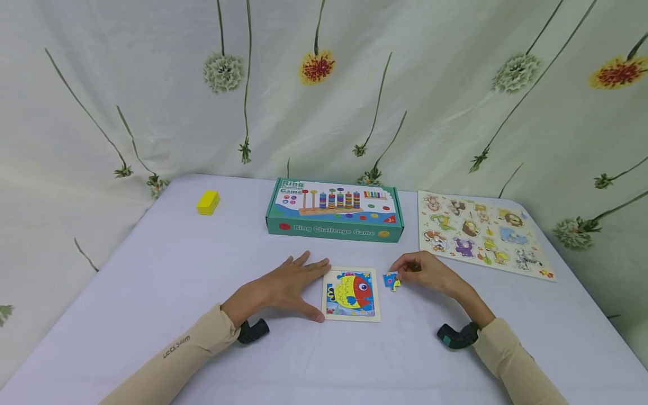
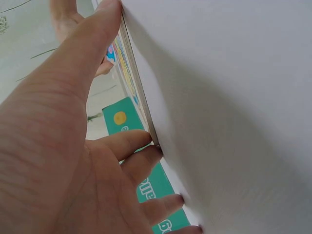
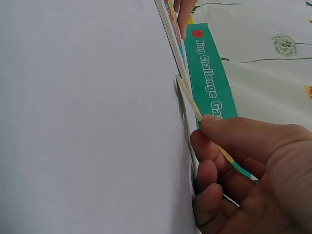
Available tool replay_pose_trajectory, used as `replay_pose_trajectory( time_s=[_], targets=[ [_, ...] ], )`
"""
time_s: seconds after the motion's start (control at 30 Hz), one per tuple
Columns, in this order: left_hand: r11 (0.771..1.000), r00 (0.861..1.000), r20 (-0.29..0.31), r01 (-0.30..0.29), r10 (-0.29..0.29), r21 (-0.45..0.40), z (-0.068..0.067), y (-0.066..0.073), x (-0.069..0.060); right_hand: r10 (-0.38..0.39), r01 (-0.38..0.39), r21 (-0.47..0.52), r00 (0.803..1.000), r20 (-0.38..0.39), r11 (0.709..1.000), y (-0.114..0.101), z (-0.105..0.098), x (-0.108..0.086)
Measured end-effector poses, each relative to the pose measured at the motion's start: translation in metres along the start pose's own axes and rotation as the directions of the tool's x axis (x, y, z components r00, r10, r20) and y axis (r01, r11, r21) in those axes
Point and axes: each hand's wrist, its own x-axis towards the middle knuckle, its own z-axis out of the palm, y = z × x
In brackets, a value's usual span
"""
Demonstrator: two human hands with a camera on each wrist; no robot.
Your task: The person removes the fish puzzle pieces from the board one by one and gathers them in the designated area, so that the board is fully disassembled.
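A small square fish jigsaw puzzle in a pale wooden frame lies flat on the table, with a yellow and red fish on blue. Spread wide, my left hand rests on the table, its thumb and index finger touching the frame's left side; the left wrist view shows the fingertips against the frame's edge. Just right of the frame, my right hand pinches a blue and yellow puzzle piece between thumb and fingers. Seen edge-on in the right wrist view, the thin piece is tilted, close above the table.
Behind the puzzle lies a green Ring Challenge Game box. An animal puzzle board occupies the back right. At the back left is a yellow block. A flowered cloth hangs behind the white table.
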Motion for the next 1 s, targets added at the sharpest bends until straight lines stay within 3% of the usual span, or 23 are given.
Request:
replay_pose_trajectory(
  time_s=[1.0],
  targets=[
    [1.0,1.0,-0.003,-0.003,0.003,0.008,0.0002,0.0003,0.0001,-0.001,0.001,-0.012,1.0,0.003,1.0,-0.0019,0.0006,-0.0013]
  ],
)
